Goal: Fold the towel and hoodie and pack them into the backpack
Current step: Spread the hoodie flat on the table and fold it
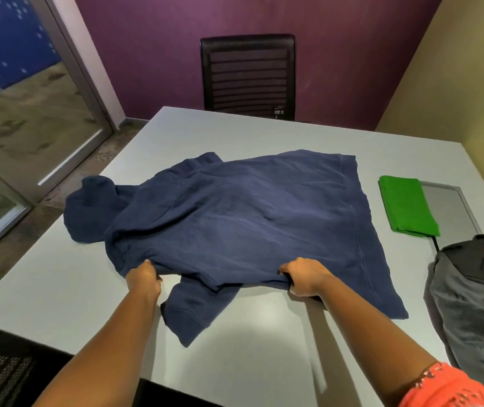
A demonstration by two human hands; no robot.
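Hands: our left hand [143, 279] and right hand [305, 276] each pinch the hoodie's [234, 218] near edge. Hoodie: mid-desk [234, 356], long axis left–right, hood toward left edge. Towel [405, 205]: folded, right edge. Backpack [478, 304]: near-right corner.

The navy hoodie [234, 218] covers the middle of the grey table [264, 362], leaving bare top along the near edge and far side. To its right, the green towel [406, 205] and, nearer, the backpack [475, 295], seemingly overhanging the edge, narrow the passage
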